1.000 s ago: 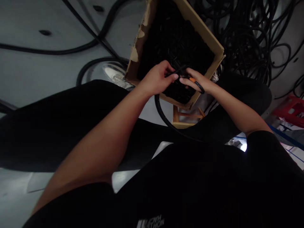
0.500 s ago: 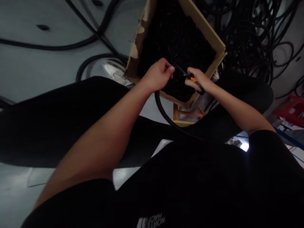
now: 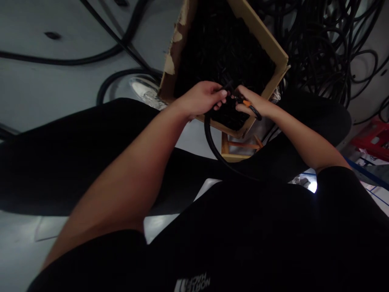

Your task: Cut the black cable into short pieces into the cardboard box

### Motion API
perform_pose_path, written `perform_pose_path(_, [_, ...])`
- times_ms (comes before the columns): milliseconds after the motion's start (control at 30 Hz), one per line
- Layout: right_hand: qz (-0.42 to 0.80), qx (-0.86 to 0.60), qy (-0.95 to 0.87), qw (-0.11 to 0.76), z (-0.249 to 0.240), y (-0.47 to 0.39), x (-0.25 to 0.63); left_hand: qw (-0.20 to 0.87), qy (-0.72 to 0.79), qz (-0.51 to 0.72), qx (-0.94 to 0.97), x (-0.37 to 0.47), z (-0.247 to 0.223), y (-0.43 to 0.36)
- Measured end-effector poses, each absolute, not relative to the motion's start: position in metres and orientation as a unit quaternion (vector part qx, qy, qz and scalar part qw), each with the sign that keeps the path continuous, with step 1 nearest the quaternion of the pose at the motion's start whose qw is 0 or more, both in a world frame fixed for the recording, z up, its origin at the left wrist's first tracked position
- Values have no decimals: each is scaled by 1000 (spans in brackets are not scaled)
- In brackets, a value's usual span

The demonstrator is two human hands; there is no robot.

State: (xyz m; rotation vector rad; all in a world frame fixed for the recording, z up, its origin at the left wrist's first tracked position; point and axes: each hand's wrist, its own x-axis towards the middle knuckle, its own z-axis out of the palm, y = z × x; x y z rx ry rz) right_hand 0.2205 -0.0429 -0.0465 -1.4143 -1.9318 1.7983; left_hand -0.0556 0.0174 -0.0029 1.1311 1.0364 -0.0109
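My left hand [image 3: 209, 97] is closed on a black ribbed hose [image 3: 209, 136], which curves down from the fingers toward my lap. The hose's end pokes out past the fingertips. Close on the right, my right hand [image 3: 247, 101] grips scissors [image 3: 247, 104] with black and orange handles; their dark blades point at the hose end and blur into the background. Both hands are over the near part of a cardboard box [image 3: 264, 32] filled with short black pieces [image 3: 225, 44].
A heap of coiled black hoses [image 3: 325, 52] lies right of the box. More black hose [image 3: 67, 61] runs across the grey floor on the left. Below the box is a small wooden stool [image 3: 235, 157]. A red crate [image 3: 372, 142] stands far right; a shoe [image 3: 146, 91] is beside the box.
My left hand has moved slightly right and down, bringing the hose closer to the scissors. The scissor blades, visible before, now seem to meet the hose end. My right hand has barely moved.
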Motion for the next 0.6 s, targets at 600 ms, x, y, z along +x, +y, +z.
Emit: perform_pose_path(600, [620,-597,-508,18,2,-27,203,655,552,-43,514,-43,-6,6])
